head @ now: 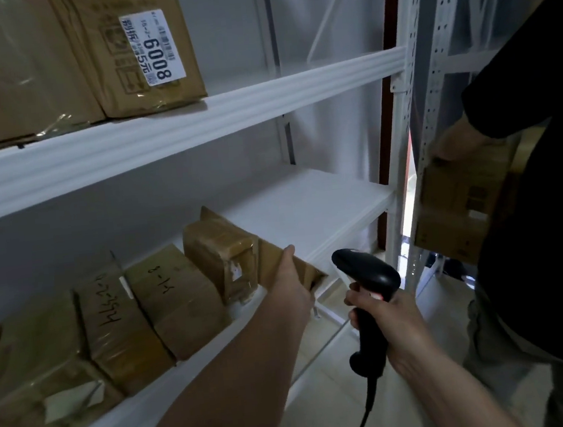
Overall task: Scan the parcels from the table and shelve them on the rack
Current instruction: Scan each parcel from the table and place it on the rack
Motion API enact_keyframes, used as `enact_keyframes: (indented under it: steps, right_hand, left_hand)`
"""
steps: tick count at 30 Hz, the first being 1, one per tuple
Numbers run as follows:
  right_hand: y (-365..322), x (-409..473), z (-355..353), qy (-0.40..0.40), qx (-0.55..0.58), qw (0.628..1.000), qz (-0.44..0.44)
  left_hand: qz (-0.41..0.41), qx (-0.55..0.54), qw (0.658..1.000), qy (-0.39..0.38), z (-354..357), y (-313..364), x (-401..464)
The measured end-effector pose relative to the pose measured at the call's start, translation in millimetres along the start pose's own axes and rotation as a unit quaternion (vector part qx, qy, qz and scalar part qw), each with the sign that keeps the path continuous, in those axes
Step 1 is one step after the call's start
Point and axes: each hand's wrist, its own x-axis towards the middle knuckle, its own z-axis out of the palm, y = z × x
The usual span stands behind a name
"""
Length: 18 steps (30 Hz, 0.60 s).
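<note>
My left hand (292,283) grips a thin brown cardboard parcel (271,262) at the front edge of the white rack's lower shelf (307,207), just right of a taped box (222,253). The parcel stands on edge, its far end reaching back into the shelf. My right hand (386,320) holds a black corded barcode scanner (369,280) by its handle, head pointing up and left toward the parcel. A row of brown boxes (164,300) fills the shelf's left part.
Large boxes, one with a white label (152,46), stand on the upper shelf (196,125). At the right, another person in a black top (546,188) carries a cardboard box (461,203) beside the rack upright (410,97). Pale tiled floor lies below.
</note>
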Motion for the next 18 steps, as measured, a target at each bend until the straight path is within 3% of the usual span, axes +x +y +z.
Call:
enact_keyframes:
  steps: [7,13,15,18]
  right_hand:
    - [12,15,4,-0.013,-0.023,0.999,0.019]
    - [31,7,35,-0.102,-0.054,0.993,0.039]
    - [45,-2,56,-0.142,-0.071,0.986,0.058]
    - [70,-24,91,-0.197,-0.109,0.971,0.077]
  left_hand:
    - [-0.006,0.001,1.0,0.008,-12,10,12]
    - [0.03,-0.022,0.999,-0.031,-102,-26,20]
    - [0.036,0.079,0.996,0.011,-139,-33,20]
    - [0.076,0.257,0.959,0.09,-201,-36,5]
